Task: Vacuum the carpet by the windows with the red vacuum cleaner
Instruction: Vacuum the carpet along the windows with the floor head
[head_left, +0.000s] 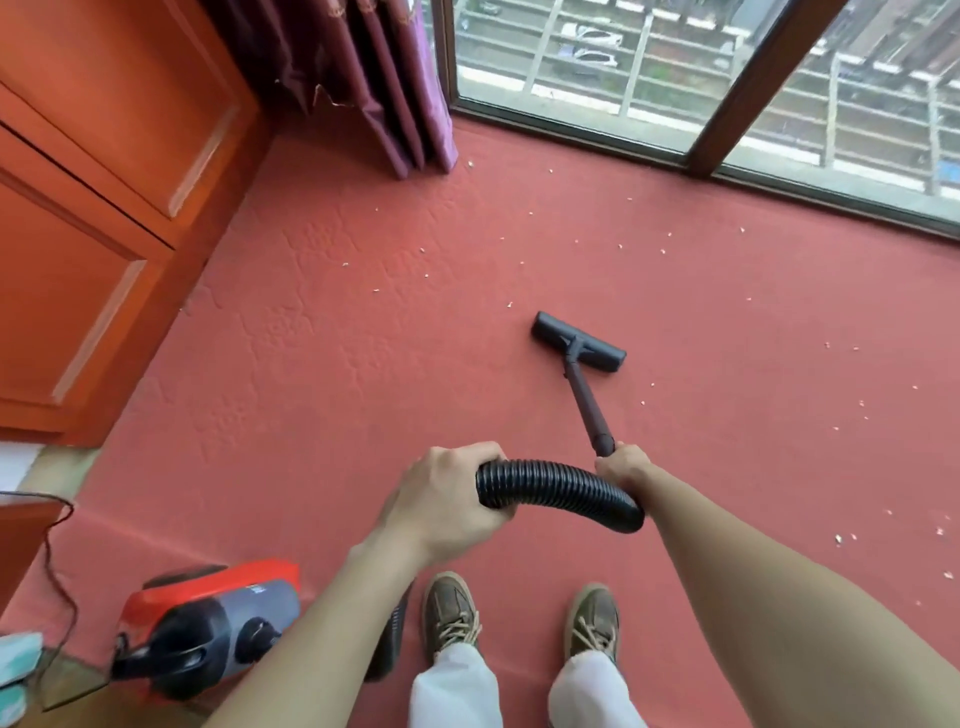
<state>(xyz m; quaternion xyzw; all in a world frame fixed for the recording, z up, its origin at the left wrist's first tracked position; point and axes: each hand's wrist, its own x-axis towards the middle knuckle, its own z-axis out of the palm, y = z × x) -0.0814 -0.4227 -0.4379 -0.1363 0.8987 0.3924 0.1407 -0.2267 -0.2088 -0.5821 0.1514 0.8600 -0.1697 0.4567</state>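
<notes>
The red vacuum cleaner (208, 623) stands on the red carpet (363, 364) at the lower left, behind my left arm. Its black ribbed hose (556, 491) arcs between my hands. My left hand (447, 499) grips the hose near its left bend. My right hand (623, 467) grips the top of the dark wand (584, 400). The wand slopes down to the black floor nozzle (577, 341), which lies flat on the carpet in the middle. Small pale crumbs (644, 402) are scattered around the nozzle and toward the windows (675, 78).
An orange wooden cabinet (93, 208) fills the left side. A purple curtain (374, 83) hangs at the window's left corner. A dark power cord (57, 561) trails at the lower left. My two brown shoes (519, 618) stand on the carpet below the hose.
</notes>
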